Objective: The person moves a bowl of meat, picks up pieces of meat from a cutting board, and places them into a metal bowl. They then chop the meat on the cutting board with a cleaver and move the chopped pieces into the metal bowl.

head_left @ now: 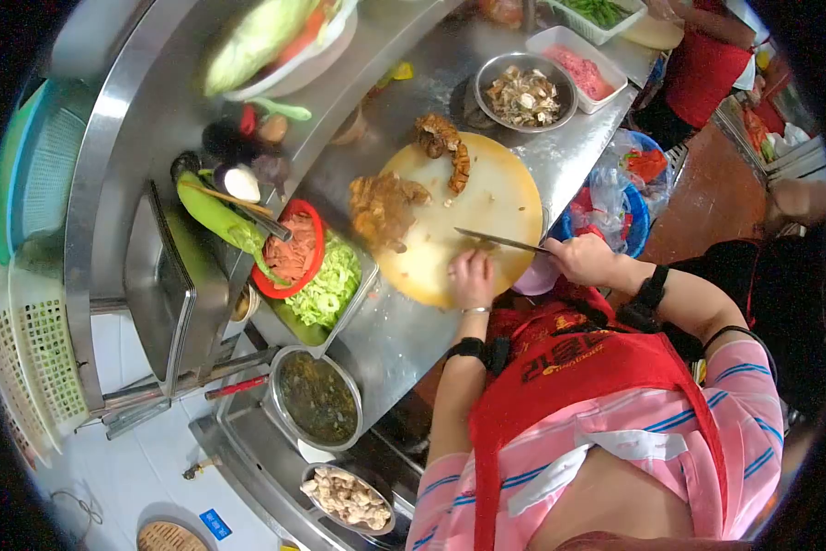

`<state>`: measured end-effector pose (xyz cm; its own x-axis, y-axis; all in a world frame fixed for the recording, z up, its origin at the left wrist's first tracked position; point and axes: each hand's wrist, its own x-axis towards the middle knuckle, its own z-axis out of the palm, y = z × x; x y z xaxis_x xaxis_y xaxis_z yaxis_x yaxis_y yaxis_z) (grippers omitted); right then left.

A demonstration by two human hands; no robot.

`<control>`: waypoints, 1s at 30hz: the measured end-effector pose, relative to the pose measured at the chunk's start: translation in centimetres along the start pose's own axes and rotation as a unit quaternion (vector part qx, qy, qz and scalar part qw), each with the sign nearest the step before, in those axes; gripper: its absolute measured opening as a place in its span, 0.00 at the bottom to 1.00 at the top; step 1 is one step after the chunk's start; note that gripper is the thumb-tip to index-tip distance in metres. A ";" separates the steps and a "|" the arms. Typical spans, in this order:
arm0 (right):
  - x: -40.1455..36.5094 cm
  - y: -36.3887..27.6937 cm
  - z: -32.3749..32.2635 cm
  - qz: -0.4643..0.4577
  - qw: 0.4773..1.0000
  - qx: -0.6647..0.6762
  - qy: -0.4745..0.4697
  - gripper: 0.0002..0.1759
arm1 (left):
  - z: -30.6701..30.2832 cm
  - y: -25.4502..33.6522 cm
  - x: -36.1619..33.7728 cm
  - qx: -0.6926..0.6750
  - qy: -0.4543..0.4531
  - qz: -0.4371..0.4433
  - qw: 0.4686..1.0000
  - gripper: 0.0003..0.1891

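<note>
My right hand [586, 259] is wrapped round the handle of a knife [500, 240], whose blade lies over the round yellow cutting board [514, 188]. Just below the blade, my left hand [472, 275] rests on the board with its fingers bent down; a small brown piece shows by the blade, and whatever is under the fingertips is hidden. Brown cooked-looking chunks [383, 209] are heaped at the board's left edge. Near its top edge lies a sliced brown piece [460, 168] beside more brown pieces [436, 134].
Behind the board stand a metal bowl of chopped food [526, 95] and a white tray of pink meat [583, 73]. On the left are a red-rimmed bowl [317, 241], shredded greens [326, 289] and a pot of dark liquid [317, 399]. Another person [704, 69] is at upper right.
</note>
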<state>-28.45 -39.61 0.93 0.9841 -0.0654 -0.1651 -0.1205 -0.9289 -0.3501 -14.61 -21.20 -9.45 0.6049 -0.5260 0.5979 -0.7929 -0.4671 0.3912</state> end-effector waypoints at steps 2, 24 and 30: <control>0.3 0.1 -0.3 -0.006 1.000 -0.016 -0.012 0.19 | 0.0 0.0 0.2 -0.003 -0.009 -0.004 1.000 0.10; 2.9 -1.3 -0.4 0.011 0.999 0.007 -0.048 0.14 | 0.0 0.1 0.3 -0.007 0.005 -0.002 1.000 0.08; 2.0 -0.7 -1.1 -0.021 0.998 -0.005 -0.061 0.12 | 0.2 -0.1 0.0 -0.014 0.010 0.003 1.000 0.09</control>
<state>-26.22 -39.52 1.82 0.9647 0.0180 -0.2626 -0.0779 -0.9335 -0.3501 -14.52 -21.25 -9.64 0.5993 -0.5139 0.6138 -0.7980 -0.4447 0.4068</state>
